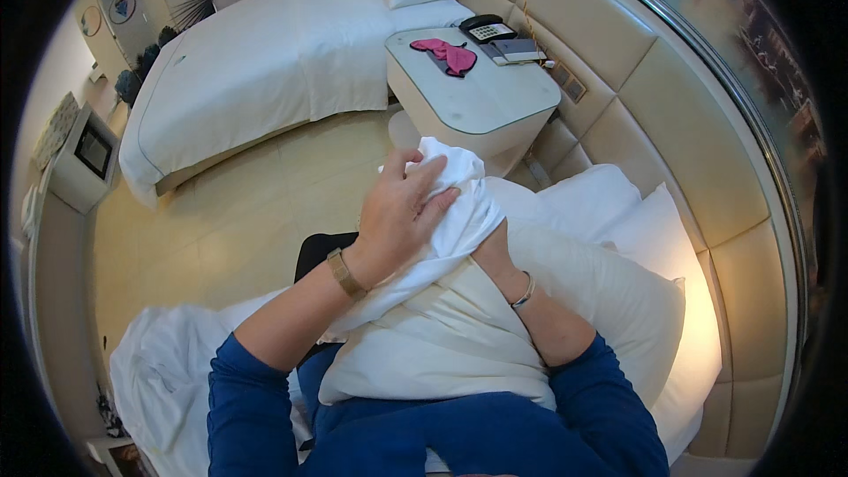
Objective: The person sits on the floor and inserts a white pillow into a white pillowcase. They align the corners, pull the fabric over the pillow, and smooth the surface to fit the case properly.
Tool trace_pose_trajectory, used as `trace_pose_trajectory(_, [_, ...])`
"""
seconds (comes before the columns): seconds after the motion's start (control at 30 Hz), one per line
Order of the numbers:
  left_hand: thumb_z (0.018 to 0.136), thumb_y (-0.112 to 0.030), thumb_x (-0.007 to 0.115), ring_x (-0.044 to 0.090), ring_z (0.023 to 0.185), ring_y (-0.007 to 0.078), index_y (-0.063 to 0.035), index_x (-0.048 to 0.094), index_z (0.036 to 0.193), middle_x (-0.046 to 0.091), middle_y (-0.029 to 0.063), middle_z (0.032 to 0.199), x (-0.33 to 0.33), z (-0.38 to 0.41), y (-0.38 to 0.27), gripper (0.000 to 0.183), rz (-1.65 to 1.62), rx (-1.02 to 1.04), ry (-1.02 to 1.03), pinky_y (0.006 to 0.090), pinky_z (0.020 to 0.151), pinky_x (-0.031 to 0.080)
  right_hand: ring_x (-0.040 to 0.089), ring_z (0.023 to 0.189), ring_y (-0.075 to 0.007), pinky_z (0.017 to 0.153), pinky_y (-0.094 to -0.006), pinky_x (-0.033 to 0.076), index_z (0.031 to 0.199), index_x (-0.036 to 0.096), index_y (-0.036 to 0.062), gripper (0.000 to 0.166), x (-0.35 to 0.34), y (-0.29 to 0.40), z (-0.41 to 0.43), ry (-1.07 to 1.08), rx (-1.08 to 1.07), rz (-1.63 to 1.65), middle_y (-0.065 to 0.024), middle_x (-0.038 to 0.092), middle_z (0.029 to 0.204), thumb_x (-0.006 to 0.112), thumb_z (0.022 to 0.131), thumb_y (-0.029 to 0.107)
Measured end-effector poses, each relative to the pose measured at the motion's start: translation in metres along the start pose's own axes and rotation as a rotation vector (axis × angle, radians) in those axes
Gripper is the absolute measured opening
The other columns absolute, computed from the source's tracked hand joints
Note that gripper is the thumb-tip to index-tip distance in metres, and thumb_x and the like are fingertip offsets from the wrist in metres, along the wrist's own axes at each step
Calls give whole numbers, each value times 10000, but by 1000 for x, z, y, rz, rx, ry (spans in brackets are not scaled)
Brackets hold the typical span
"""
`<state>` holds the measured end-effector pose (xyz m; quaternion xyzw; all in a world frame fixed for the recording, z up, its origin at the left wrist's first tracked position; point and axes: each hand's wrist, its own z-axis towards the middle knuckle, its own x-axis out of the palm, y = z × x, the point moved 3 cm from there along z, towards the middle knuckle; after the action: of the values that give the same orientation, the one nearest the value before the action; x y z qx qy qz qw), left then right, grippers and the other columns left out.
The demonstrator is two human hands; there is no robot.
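Observation:
A cream pillow point(437, 344) leans against my blue-clad front. Bunched around its far end is a white cloth point(464, 212), which looks like a pillowcase. My left hand point(401, 218), with a gold-coloured watch at the wrist, grips this cloth from the left, thumb and fingers spread around the folds. From the right, my right hand point(493, 252) reaches in under the cloth's edge beside the pillow. Its fingers are covered, so their hold cannot be seen. A bracelet circles the right wrist.
More pillows point(596, 291) lie to the right against the padded wall point(695, 146). Rumpled white bedding point(165, 371) is at the lower left. Ahead, a bedside table point(464, 99) bears a pink eye mask point(450, 56) and a telephone point(488, 28). Another bed point(265, 59) stands beyond the tiled floor point(245, 192).

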<state>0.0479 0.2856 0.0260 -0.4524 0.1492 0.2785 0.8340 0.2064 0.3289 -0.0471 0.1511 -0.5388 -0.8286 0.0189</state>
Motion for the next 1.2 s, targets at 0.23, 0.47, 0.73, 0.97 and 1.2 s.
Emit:
trace_pose_trajectory(0.23, [814,-67,736,613,850,327,-21,680,944,639,144,961,3,2,-2,149,232,377,-85,399,732,503,682,1005,-299,841,-373,541,1223,600,40,383,7,-20,5,143,-143,-479,-161,698,1109,698,893,207])
trace_pose_trajectory(0.47, [824,-73,731,596,901,347,14,644,973,636,175,1037,26,-34,-56,193,-199,272,59,395,787,500,648,1090,-280,918,-371,520,1302,556,91,452,4,-25,-3,168,-298,-525,-113,669,1190,679,907,270])
trace_pose_trajectory(0.73, [770,-59,720,589,1169,330,-31,648,1107,650,141,1200,25,-18,-12,346,102,273,8,583,1115,312,504,1317,-255,1082,-378,431,1436,435,126,528,4,-65,-6,239,-18,132,-97,502,1442,609,968,298])
trace_pose_trajectory(0.97, [725,22,688,630,1056,315,-32,662,1057,674,120,1112,38,-25,-10,337,-84,298,-9,533,1098,384,531,1267,-291,1052,-428,446,1343,505,101,411,-12,-29,-18,416,-418,-469,-122,546,1366,590,963,232])
trace_pose_trajectory(1.2, [740,18,701,626,1031,312,-20,658,1045,668,121,1082,44,-27,-9,310,-185,298,33,530,1090,392,622,1029,-373,919,-468,480,1088,626,50,292,-51,53,-21,598,-90,-513,-195,657,1077,687,814,129])
